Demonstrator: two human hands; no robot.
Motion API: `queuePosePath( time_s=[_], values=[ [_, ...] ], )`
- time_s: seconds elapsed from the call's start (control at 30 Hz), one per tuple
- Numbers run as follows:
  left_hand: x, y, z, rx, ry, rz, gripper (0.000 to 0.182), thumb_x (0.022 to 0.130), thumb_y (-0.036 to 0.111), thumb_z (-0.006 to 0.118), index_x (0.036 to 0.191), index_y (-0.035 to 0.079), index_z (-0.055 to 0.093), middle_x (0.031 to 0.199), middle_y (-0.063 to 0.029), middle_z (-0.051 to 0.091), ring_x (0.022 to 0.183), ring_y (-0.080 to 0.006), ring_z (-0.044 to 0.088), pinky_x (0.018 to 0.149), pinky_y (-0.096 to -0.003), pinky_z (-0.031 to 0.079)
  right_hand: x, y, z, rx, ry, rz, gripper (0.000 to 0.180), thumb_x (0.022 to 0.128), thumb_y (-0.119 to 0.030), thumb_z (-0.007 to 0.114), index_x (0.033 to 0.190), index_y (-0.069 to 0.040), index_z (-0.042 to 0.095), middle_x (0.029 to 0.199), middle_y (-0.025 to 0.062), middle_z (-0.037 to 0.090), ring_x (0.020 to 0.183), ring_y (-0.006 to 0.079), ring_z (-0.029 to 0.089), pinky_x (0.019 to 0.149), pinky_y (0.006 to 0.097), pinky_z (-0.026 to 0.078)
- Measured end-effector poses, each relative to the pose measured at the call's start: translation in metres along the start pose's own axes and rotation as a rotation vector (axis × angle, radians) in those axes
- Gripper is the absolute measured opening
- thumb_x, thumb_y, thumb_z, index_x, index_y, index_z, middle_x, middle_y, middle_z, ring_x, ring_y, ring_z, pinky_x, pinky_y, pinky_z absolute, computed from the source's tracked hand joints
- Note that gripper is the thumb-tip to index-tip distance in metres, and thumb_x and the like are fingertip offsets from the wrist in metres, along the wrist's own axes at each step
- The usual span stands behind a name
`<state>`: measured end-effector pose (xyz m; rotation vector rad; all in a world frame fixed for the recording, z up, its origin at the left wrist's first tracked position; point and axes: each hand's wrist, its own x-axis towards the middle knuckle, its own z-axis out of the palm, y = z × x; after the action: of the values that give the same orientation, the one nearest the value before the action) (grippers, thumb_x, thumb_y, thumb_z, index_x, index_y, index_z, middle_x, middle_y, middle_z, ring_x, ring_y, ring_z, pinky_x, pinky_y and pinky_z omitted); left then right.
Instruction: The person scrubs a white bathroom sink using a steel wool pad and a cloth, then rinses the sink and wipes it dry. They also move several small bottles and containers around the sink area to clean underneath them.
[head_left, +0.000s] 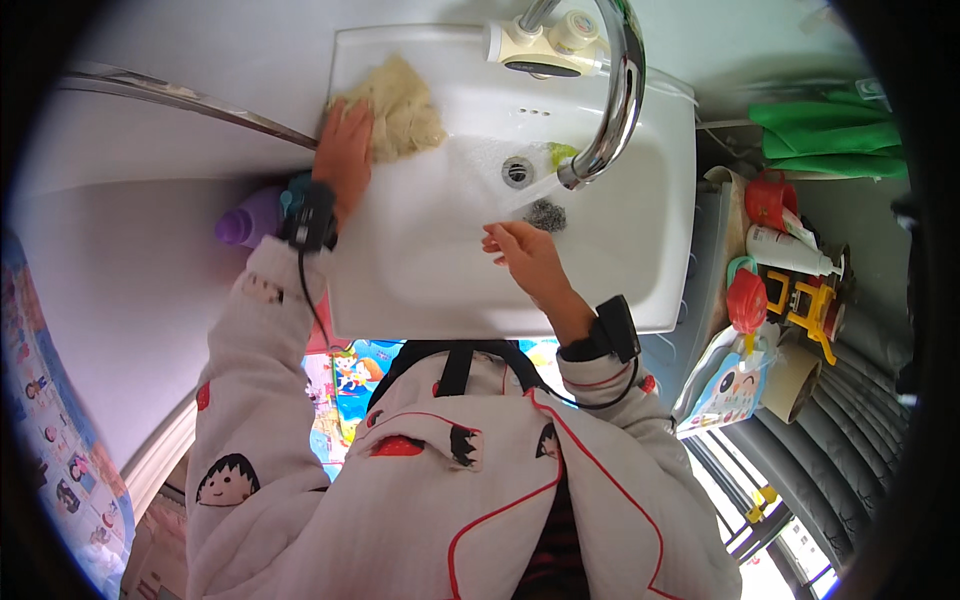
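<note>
My left hand (346, 154) presses on a wet beige cloth (405, 112) at the back left corner of the white sink (510, 324). Its fingers lie over the cloth's left side. Over the basin, my right hand (529, 259) is loosely curled, with nothing visible in it. Close to its knuckles lies a steel wool scourer (546, 215). Water runs from the curved chrome faucet spout (626, 97) into the basin, near the round drain (517, 172). A yellow-green item (561, 154), partly behind the spout, sits beside the drain.
A purple bottle (244, 225) stands left of the sink, by my left wrist. On the right are a green cloth (825, 139), a red cup (771, 196), a white bottle (791, 251) and a cardboard tube (791, 382). The faucet base (544, 49) is at the back.
</note>
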<state>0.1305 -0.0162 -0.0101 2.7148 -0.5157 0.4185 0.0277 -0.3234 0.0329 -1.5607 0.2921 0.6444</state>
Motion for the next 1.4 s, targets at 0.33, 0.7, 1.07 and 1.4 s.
queuePosePath(
  time_s=[0.33, 0.7, 1.07, 1.4],
  values=[
    [-0.109, 0.155, -0.03, -0.548, -0.266, -0.285, 0.038, 0.094, -0.004, 0.055, 0.132, -0.003, 0.055, 0.128, -0.0182, 0.062, 0.127, -0.0312, 0.057, 0.107, -0.0394, 0.045, -0.005, 0.039, 0.007, 0.087, 0.082, 0.121, 0.035, 0.101, -0.029, 0.059, 0.124, -0.002, 0.064, 0.111, 0.0118, 0.069, 0.104, 0.0184, 0.065, 0.084, 0.0322, 0.052],
    [0.016, 0.184, -0.006, -1.585, -0.063, -1.203, 0.05, 0.105, 0.042, 0.051, 0.146, 0.013, 0.048, 0.136, -0.0065, 0.057, 0.126, -0.014, 0.049, 0.105, -0.0448, 0.042, 0.069, -0.017, -0.023, 0.697, 0.201, -0.083, 0.031, 0.1, -0.024, 0.063, 0.121, -0.002, 0.058, 0.109, 0.0092, 0.066, 0.092, 0.023, 0.069, 0.074, 0.0392, 0.059],
    [-0.019, 0.215, 0.052, -2.003, -0.133, -1.261, 0.034, 0.109, 0.031, 0.041, 0.122, 0.005, 0.057, 0.115, -0.0059, 0.064, 0.104, -0.0171, 0.063, 0.092, -0.0355, 0.052, 0.06, 0.007, -0.003, -0.567, 0.612, -0.17, 0.03, 0.093, -0.031, 0.059, 0.09, -0.002, 0.066, 0.082, 0.0283, 0.066, 0.079, 0.0482, 0.064, 0.07, 0.051, 0.051],
    [0.003, 0.178, 0.012, -2.027, -0.245, -1.127, 0.038, 0.105, 0.031, 0.053, 0.132, 0.004, 0.049, 0.13, -0.0092, 0.058, 0.117, -0.0217, 0.061, 0.1, -0.0401, 0.052, 0.065, -0.006, -0.019, 0.043, 0.246, -0.219, 0.017, 0.094, -0.008, 0.058, 0.109, -0.002, 0.06, 0.091, 0.0035, 0.06, 0.082, 0.0113, 0.057, 0.07, 0.0322, 0.048]
  ],
)
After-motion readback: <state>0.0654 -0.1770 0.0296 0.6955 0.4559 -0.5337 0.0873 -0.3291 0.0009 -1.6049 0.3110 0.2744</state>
